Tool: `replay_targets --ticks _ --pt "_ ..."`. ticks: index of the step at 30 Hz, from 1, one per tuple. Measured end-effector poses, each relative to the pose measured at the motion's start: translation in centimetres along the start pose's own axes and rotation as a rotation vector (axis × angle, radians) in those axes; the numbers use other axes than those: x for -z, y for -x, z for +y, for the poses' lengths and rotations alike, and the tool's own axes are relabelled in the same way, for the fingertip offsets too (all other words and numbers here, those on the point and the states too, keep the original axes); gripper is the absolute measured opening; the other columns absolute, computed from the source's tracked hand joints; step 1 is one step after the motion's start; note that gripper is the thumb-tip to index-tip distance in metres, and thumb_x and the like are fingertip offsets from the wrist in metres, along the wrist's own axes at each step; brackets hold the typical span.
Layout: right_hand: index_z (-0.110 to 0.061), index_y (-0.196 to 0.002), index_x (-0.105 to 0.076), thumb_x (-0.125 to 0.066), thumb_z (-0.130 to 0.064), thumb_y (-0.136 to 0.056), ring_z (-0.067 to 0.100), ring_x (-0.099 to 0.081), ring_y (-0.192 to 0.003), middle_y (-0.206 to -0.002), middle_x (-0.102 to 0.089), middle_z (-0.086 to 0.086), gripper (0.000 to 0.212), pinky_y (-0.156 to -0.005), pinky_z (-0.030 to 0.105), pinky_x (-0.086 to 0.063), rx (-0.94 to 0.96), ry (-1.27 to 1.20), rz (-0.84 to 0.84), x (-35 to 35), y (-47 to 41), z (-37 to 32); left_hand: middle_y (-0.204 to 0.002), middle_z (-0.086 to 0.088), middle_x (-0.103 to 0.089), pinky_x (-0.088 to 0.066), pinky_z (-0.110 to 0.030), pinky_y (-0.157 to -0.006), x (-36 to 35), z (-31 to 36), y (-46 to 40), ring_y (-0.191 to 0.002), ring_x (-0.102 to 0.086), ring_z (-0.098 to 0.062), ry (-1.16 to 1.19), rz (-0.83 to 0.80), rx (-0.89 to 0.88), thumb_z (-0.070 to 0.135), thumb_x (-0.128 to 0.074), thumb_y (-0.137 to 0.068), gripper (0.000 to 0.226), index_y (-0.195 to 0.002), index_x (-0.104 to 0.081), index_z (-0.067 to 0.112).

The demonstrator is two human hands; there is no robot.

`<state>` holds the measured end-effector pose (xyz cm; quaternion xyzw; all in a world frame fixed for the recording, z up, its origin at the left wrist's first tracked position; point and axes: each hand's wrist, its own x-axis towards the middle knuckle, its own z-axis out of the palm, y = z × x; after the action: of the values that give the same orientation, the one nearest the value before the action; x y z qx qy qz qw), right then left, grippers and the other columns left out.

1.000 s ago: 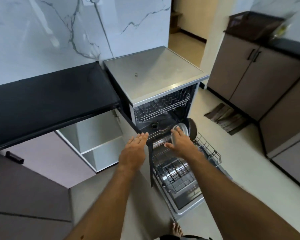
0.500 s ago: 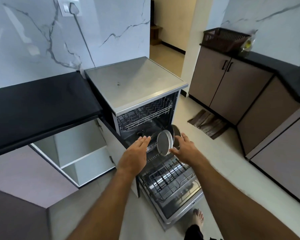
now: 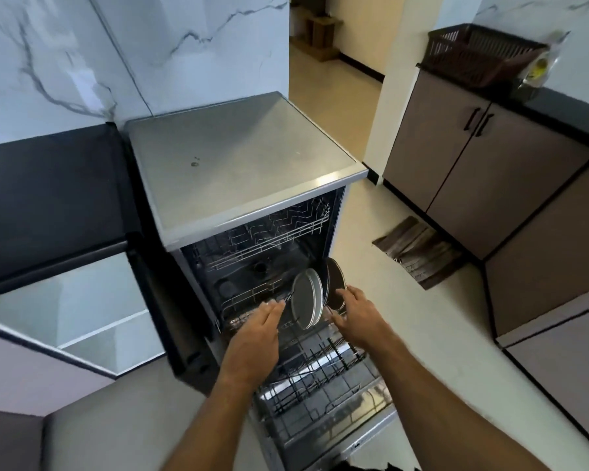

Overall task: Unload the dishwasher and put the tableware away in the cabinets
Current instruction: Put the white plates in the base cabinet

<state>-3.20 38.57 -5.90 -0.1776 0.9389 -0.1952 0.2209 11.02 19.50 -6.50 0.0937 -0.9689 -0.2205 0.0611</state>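
Observation:
The dishwasher [image 3: 238, 158] stands open with its lower rack [image 3: 323, 375] pulled out over the dropped door. Two grey plates [image 3: 305, 299] stand on edge at the rack's back, and a dark plate [image 3: 334, 280] stands just behind them on the right. My right hand [image 3: 359, 319] grips this group from the right, thumb at the grey plates' lower rim and fingers over the dark plate's edge. My left hand [image 3: 255, 338] is flat and open, its fingertips by the grey plates' left face. The upper rack [image 3: 269, 232] looks bare.
An open lower cabinet [image 3: 92, 317] with white shelves is on the left under the black counter [image 3: 48, 198], its dark door [image 3: 170, 317] swung out beside the dishwasher. Closed brown cabinets [image 3: 483, 171] line the right wall, topped by a brown basket [image 3: 480, 56]. A mat [image 3: 419, 249] lies on the floor.
My right hand has kept its grip on the plates, tipping them more upright. My left hand has moved in toward their left face. The camera has shifted back and to the right.

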Motion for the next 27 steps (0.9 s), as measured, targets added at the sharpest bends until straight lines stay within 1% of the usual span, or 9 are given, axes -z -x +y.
replay_targets --ticks 5,9,12,15,17,19,21,24,27 --pt "-0.022 -0.149 -0.034 -0.058 -0.036 -0.095 0.025 -0.041 -0.137 -0.155 -0.032 0.006 0.06 -0.112 0.046 -0.038 -0.039 -0.07 -0.082 -1.1 -6.6 4.8 -0.162 0.007 -0.02 -0.02 -0.022 -0.116 -5.7 0.7 -5.2 -0.149 -0.015 -0.009 0.121 -0.073 0.175 0.017 -0.038 -0.103 0.06 -0.156 -0.014 0.028" --pt "-0.022 -0.144 -0.042 -0.055 -0.045 -0.096 0.024 -0.048 -0.129 -0.145 -0.045 0.006 0.056 -0.107 0.04 -0.04 -0.085 -0.167 -0.131 -2.9 -11.8 7.2 -0.162 0.006 -0.019 -0.015 -0.024 -0.117 -9.7 0.5 -8.7 -0.15 -0.013 -0.012 0.174 -0.169 0.267 0.017 -0.039 -0.103 0.059 -0.156 -0.015 0.027" --pt "-0.019 -0.14 -0.05 -0.054 -0.049 -0.096 0.023 -0.053 -0.123 -0.139 -0.054 0.008 0.054 -0.103 0.038 -0.043 -0.127 -0.274 -0.114 -5.3 -15.7 9.0 -0.16 0.006 -0.026 -0.025 -0.029 -0.118 -13.1 -0.7 -11.1 -0.148 -0.02 -0.011 0.213 -0.219 0.343 0.022 -0.042 -0.101 0.059 -0.154 -0.018 0.03" --pt "-0.016 -0.131 -0.059 -0.052 -0.044 -0.099 0.022 -0.059 -0.105 -0.124 -0.063 0.01 0.043 -0.089 0.032 -0.047 -0.246 -0.417 -0.092 -8.7 -19.2 11.0 -0.157 0.002 -0.033 -0.038 -0.034 -0.112 -17.3 -2.1 -13.4 -0.143 -0.032 -0.016 0.238 -0.241 0.461 0.027 -0.048 -0.099 0.061 -0.153 -0.021 0.031" --pt "-0.017 -0.122 -0.063 -0.043 -0.047 -0.101 0.024 -0.061 -0.099 -0.115 -0.066 0.011 0.042 -0.086 0.036 -0.05 -0.401 -0.624 -0.119 -10.8 -21.3 12.1 -0.155 -0.002 -0.036 -0.043 -0.038 -0.109 -20.3 -2.9 -14.6 -0.14 -0.04 -0.021 0.235 -0.257 0.533 0.034 -0.052 -0.098 0.064 -0.153 -0.02 0.032" --pt "-0.013 -0.113 -0.063 -0.036 -0.05 -0.103 0.029 -0.064 -0.094 -0.108 -0.066 0.015 0.047 -0.079 0.041 -0.055 -0.635 -0.994 -0.166 -13.5 -22.9 13.2 -0.157 -0.004 -0.033 -0.042 -0.041 -0.109 -23.2 -3.3 -15.2 -0.139 -0.041 -0.024 0.245 -0.28 0.572 0.045 -0.054 -0.096 0.068 -0.153 -0.018 0.034" --pt "-0.005 -0.114 -0.059 -0.036 -0.039 -0.106 0.035 -0.065 -0.096 -0.11 -0.064 0.02 0.042 -0.075 0.042 -0.057 -0.813 -1.227 -0.229 -15.7 -23.9 14.1 -0.158 -0.004 -0.029 -0.04 -0.036 -0.108 -25.8 -3.7 -15.9 -0.141 -0.038 -0.024 0.294 -0.299 0.607 0.048 -0.054 -0.095 0.071 -0.154 -0.019 0.031" --pt "0.005 -0.114 -0.055 -0.049 -0.016 -0.101 0.042 -0.065 -0.107 -0.115 -0.061 0.029 0.026 -0.079 0.04 -0.057 -0.949 -1.369 -0.282 -19.1 -26.2 15.0 -0.157 -0.003 -0.033 -0.045 -0.032 -0.099 -29.6 -4.4 -17.5 -0.136 -0.045 -0.024 0.241 -0.281 0.659 0.041 -0.056 -0.096 0.067 -0.153 -0.023 0.027" --pt "0.0 -0.094 -0.062 -0.059 -0.014 -0.095 0.033 -0.07 -0.081 -0.093 -0.067 0.02 0.015 -0.063 0.035 -0.055 -0.885 -1.196 -0.234 -21.7 -28.8 15.3 -0.146 -0.007 -0.047 -0.041 -0.02 -0.089 -32.5 -5.4 -19.4 -0.124 -0.055 -0.022 0.234 -0.224 0.654 0.027 -0.06 -0.096 0.061 -0.15 -0.033 0.018"
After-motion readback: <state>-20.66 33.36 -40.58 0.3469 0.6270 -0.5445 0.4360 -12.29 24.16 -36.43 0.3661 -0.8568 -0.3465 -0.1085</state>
